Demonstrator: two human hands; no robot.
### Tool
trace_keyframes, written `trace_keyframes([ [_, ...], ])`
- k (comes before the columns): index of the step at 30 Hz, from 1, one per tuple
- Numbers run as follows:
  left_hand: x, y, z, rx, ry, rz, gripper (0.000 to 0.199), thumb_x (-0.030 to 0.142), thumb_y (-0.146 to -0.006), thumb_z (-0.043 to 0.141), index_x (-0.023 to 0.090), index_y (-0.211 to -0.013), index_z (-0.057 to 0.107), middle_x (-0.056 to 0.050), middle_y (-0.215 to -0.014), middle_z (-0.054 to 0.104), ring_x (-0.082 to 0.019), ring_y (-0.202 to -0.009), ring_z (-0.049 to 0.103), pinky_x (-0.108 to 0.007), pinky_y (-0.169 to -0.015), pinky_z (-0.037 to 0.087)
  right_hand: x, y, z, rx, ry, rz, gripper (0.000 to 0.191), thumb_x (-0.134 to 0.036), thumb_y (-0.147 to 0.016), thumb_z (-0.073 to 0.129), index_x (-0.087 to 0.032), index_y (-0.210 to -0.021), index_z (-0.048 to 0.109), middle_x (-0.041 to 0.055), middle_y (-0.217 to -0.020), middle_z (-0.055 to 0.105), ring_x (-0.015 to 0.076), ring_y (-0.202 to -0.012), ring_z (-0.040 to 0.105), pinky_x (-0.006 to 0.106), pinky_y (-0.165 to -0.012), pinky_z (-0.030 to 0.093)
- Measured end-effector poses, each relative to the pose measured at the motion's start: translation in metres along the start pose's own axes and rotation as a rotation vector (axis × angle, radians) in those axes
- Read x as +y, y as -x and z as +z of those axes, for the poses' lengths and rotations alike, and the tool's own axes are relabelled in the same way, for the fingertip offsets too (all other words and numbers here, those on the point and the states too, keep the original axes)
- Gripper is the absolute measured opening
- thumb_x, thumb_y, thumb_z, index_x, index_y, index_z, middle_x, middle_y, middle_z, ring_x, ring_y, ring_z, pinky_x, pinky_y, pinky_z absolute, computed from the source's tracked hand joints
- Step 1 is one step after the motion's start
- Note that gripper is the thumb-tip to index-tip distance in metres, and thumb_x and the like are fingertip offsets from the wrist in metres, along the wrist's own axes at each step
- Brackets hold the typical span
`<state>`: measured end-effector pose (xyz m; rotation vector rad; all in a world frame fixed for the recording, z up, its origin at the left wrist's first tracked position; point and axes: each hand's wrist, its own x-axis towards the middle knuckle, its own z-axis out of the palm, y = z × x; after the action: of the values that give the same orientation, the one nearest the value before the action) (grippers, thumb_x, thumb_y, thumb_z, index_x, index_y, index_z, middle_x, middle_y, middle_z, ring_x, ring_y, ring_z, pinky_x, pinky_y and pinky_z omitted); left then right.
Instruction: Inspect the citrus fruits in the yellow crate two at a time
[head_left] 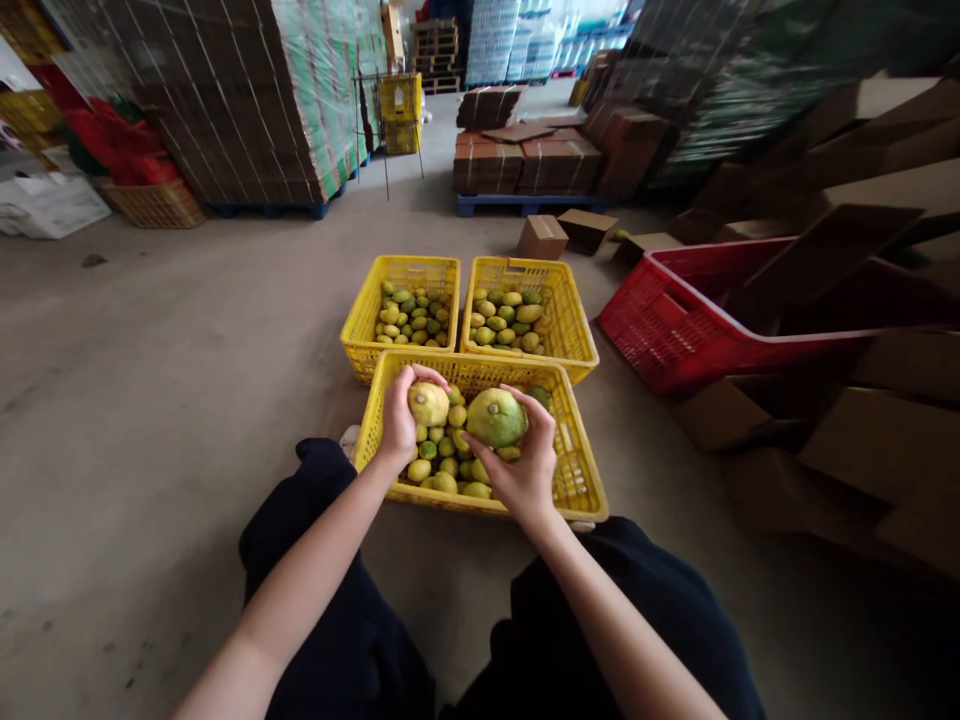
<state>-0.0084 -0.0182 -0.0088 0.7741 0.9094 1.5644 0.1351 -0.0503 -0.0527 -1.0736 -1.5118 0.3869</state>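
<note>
My left hand is wrapped round a yellow fruit, its stem end facing me. In my right hand is a larger green-yellow fruit, gripped between thumb and fingers. Both fruits are held side by side, a small gap apart, over the near yellow crate. Several smaller yellow and green fruits lie inside that crate, partly hidden by my hands.
Two more yellow crates, left and right, hold fruit just beyond. A red crate with cardboard stands at the right, beside piled boxes. Flattened cartons sit on a blue pallet farther back.
</note>
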Motion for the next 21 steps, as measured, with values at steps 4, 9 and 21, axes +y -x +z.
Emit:
trace_keyframes([
  [4,-0.001,0.014,0.003,-0.077,-0.116,0.089,0.037,0.027,-0.088,0.044,0.019,-0.059,0.066,-0.004,-0.071,0.065,-0.017,-0.076,0.058,-0.023,-0.080,0.043,0.004,-0.001,0.002,-0.112,0.050,-0.049,0.062,-0.029,-0.074,0.072,-0.028,-0.128,0.042,0.0096,-0.125,0.057,0.0278,-0.116,0.055,0.047,-0.099,0.045],
  [9,-0.001,0.013,0.000,-0.020,-0.046,-0.020,0.041,0.027,-0.090,0.042,0.019,-0.057,0.066,-0.004,-0.069,0.065,-0.017,-0.073,0.058,-0.024,-0.080,0.042,0.008,0.002,0.005,-0.143,0.084,-0.110,0.064,-0.031,-0.076,0.070,-0.028,-0.132,0.040,0.0109,-0.128,0.055,0.0297,-0.119,0.053,0.050,-0.102,0.042],
  [21,0.002,0.001,-0.003,0.034,0.103,-0.086,0.037,0.035,-0.085,0.039,0.017,-0.061,0.061,-0.003,-0.060,0.061,-0.013,-0.058,0.057,-0.023,-0.063,0.045,0.002,0.004,0.005,-0.205,0.063,-0.154,0.068,-0.030,-0.072,0.074,-0.028,-0.132,0.042,0.0112,-0.125,0.057,0.0296,-0.116,0.056,0.048,-0.100,0.046],
])
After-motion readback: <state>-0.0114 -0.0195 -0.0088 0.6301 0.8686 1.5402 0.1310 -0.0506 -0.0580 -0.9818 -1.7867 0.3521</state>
